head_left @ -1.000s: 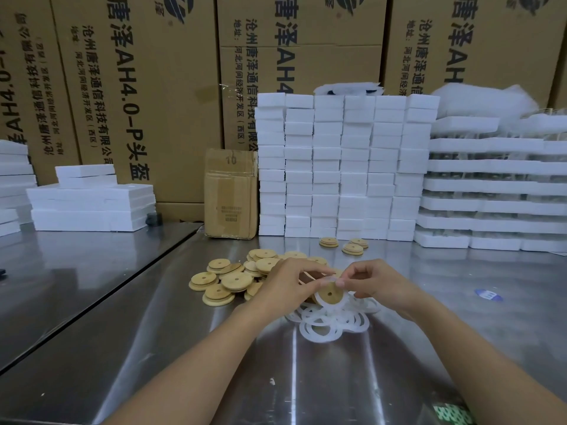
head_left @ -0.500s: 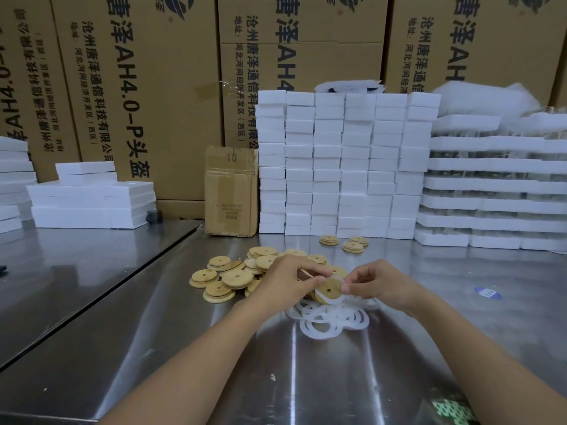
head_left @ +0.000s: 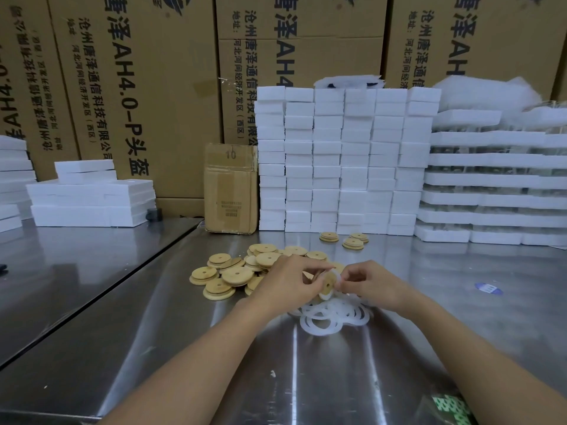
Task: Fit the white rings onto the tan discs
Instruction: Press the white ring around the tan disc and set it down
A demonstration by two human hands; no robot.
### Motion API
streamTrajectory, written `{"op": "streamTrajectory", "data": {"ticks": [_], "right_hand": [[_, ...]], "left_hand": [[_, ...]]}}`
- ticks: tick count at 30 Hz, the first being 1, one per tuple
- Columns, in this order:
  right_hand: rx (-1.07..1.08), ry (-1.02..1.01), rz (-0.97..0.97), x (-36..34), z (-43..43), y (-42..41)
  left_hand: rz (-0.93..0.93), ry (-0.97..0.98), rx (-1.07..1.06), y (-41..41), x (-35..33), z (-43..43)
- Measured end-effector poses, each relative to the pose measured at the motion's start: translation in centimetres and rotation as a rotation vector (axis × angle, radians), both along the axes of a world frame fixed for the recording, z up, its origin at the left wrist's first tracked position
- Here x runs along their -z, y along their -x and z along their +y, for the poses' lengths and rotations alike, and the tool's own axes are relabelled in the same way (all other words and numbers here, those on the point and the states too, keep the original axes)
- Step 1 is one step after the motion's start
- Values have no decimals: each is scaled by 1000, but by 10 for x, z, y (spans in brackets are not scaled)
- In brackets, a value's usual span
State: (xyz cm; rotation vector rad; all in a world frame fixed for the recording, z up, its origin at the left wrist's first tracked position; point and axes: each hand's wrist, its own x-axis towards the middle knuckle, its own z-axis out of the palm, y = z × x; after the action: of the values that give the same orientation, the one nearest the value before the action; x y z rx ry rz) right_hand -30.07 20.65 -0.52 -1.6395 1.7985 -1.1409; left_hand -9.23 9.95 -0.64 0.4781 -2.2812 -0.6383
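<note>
Over the middle of the steel table, just above the loose heap of white rings, I hold one tan disc on edge between both hands. My left hand grips it from the left, fingers curled round its rim. My right hand pinches the white ring against the disc's right side, where the ring sits partly round the rim. How far it is seated on the hidden side I cannot tell.

I judge the step in hand to be working this ring onto this disc, and it is not yet finished. The next move, I think, calls for walking the ring round the rim while turning the disc, stretching it evenly so the seated part does not pop off.

Beside my left hand, toward the left edge, lies the pile of bare discs, so much of the job remains. Toward the far edge lie three more discs, in front of the stacked white foam blocks, with a small carton to their left.
</note>
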Motion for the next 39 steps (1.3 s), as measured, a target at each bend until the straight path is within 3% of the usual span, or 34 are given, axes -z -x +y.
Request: {"op": "streamTrajectory", "data": {"ticks": [7, 14, 18, 35, 39], "right_hand": [[14, 24, -22, 0, -1, -3], [9, 33, -90, -5, -1, -3], [-1, 76, -118, -4, -2, -4], [18, 195, 23, -9, 3, -23], [-2, 225, -148, -17, 2, -22]], "left_hand": [[31, -36, -36, 3, 2, -2], [268, -363, 11, 6, -3, -5], [282, -446, 21, 7, -4, -5], [190, -428, 53, 6, -4, 0], [326, -588, 145, 4, -8, 1]]}}
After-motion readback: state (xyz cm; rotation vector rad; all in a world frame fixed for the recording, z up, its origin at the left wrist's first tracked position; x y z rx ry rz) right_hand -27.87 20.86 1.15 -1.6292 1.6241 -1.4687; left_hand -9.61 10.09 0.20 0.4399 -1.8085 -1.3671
